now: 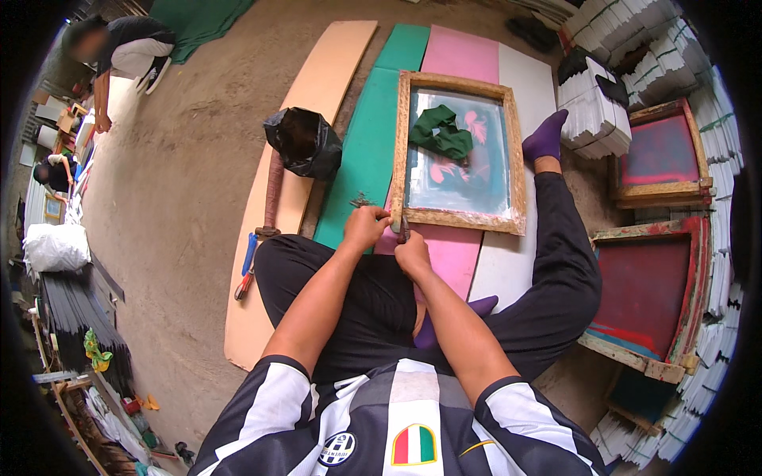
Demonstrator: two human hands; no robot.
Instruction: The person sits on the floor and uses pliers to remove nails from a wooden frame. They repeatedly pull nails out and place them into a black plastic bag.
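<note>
In front of me a wooden-framed printing screen (458,224) lies on coloured boards, with a crumpled dark green cloth (441,133) on its mesh. At the frame's near left corner, the fingers of my left hand (367,228) are pinched together; what they hold, if anything, is too small to make out. Close beside it, my right hand (413,254) is closed round a small dark tool (404,230) whose tip points at that corner. Just beyond my left hand sits a little heap of thin dark bits (361,200) on the green board (349,166).
A black plastic bag (313,151), a brown-wrapped handle (273,190) and blue- and red-handled tools (248,262) lie on the peach board (305,79). More screens (644,285) and stacked white sheets (591,111) stand at right. Another person (119,47) crouches far left.
</note>
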